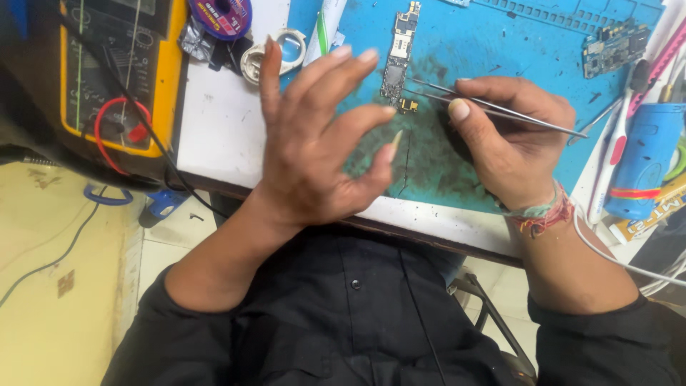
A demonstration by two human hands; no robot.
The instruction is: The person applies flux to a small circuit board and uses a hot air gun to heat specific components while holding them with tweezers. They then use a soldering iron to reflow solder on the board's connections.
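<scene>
Our right hand [511,146] pinches a pair of slim silver metal tweezers [500,109], whose tips touch a small gold-coloured part [408,106] beside the long narrow green circuit board [399,53] on the stained blue rubber mat [514,50] near the far edge of the white worktop [218,136]. Our left hand [314,143] hovers empty over the mat's near-left corner, fingers spread wide. A yellow multimeter [118,71] stands at the worktop's left edge.
</scene>
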